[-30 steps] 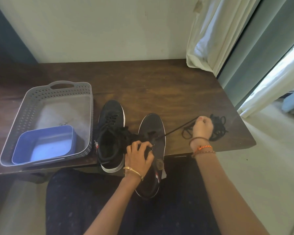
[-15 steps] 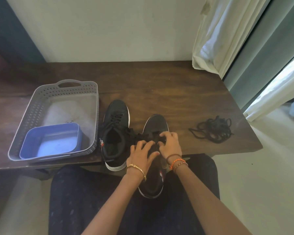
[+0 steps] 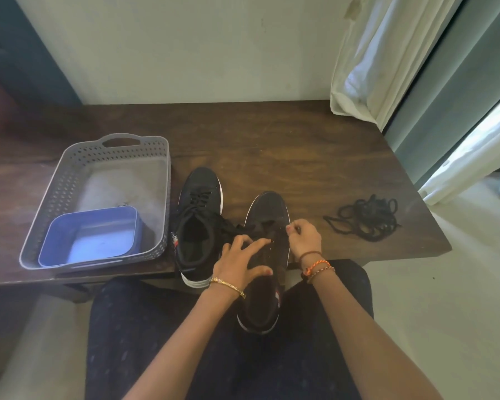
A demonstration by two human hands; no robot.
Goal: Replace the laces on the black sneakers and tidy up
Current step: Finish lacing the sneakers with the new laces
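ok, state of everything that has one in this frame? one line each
left sneaker: laced, upright on the table.
right sneaker: partly laced, heel over the table edge.
left hand: fingers spread, pressing on the right sneaker.
right hand: fingers pinching a lace end, it seems.
loose laces: tangled pile, untouched.
grey basket: upright, holds the blue tub.
blue tub: looks empty.

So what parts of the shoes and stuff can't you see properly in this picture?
Head view only:
- Right sneaker: its tongue and eyelets are hidden under the left hand and right hand.
- What the right hand pinches: too small and dark to tell.
- Left sneaker: black laces blur into black fabric.
- Loose laces: a tangle, number unclear.
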